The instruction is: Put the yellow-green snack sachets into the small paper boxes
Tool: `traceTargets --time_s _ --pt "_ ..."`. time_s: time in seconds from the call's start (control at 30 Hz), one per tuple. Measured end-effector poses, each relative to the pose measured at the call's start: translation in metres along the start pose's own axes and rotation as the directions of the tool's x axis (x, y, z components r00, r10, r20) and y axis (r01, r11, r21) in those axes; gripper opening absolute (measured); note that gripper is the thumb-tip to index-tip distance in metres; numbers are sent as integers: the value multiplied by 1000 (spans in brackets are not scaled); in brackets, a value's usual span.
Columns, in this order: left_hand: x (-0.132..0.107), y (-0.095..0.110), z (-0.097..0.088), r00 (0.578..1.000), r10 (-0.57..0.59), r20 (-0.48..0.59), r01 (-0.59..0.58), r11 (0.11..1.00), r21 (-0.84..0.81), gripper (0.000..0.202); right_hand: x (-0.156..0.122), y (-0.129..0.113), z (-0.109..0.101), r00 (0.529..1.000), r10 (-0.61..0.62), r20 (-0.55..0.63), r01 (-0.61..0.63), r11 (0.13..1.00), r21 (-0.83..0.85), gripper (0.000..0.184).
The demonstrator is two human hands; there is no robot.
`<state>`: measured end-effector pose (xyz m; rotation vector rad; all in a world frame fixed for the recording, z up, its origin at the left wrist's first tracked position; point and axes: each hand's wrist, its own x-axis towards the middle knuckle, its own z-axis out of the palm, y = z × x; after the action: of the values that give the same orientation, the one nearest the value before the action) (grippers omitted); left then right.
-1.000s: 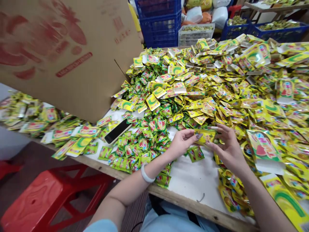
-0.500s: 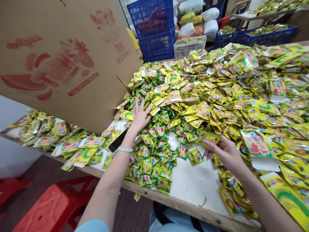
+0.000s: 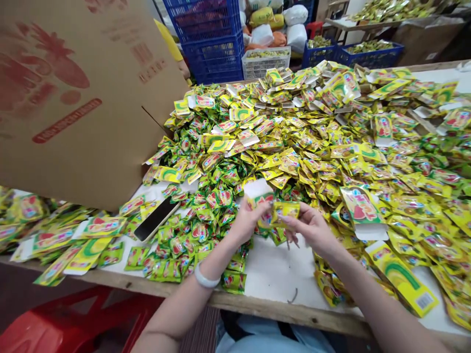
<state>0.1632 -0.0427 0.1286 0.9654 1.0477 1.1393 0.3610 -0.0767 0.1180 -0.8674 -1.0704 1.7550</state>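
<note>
My left hand (image 3: 247, 223) grips a small printed carton (image 3: 262, 198) whose white flap stands up at the top. Close beside it, my right hand (image 3: 311, 226) pinches a yellow candy packet (image 3: 286, 211) against the carton's right side. Whether the packet's end is inside the carton cannot be made out. Under and left of my hands lie many green candy packets (image 3: 200, 230) with a watermelon print. Yellow packets (image 3: 305, 179) heap up behind and to the right. A flattened or empty-looking carton (image 3: 362, 208) rests on the heap to the right.
A large cardboard box (image 3: 110, 162) stands at the left of the table. A phone (image 3: 156, 219) lies before it among cartons. Blue crates (image 3: 211, 54) and a white crate (image 3: 265, 63) stand beyond the table. A red stool (image 3: 62, 326) is below the wooden front edge (image 3: 272, 314).
My left hand has left the pile, taken hold of a carton and come back to meet my right hand. The right hand, still with its yellow packet, has moved left. The view has shifted right.
</note>
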Motion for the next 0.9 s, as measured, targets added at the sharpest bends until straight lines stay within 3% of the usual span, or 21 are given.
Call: traceTargets --time_s 0.07,0.17,0.27,0.4,0.5,0.6,0.67,0.73,0.8,0.9 --pt "-9 -10 10 994 -96 51 99 993 -57 40 0 -8 8 1000 -27 -16 27 999 -34 33" --pt "-12 -7 11 971 -171 166 175 985 -11 34 0 -28 11 984 -141 -113 129 986 -102 32" --pt "-14 3 10 939 -188 287 159 980 121 39 1 -39 7 962 -211 -173 187 972 -141 28" --pt "-25 9 16 895 -223 388 133 960 245 44 4 -38 10 955 -278 -100 241 928 -284 21" --pt "-32 11 19 881 -235 411 113 948 299 41 2 -44 14 936 -347 56 319 774 -547 12" --pt "-31 14 18 879 -213 426 26 915 404 37 -3 -50 14 938 -260 230 342 576 -743 11" --pt "-29 15 16 866 -220 449 -25 878 478 38 -6 -50 13 939 -216 268 340 471 -814 16" --pt "-25 15 14 847 -255 467 -32 852 523 39 -9 -47 14 943 -196 270 330 423 -844 20" --pt "-23 14 12 824 -285 489 -10 857 516 37 -10 -44 13 941 -188 281 337 474 -813 19" --pt "-23 12 8 767 -323 555 62 898 437 32 -12 -38 7 942 -239 235 335 658 -675 14"
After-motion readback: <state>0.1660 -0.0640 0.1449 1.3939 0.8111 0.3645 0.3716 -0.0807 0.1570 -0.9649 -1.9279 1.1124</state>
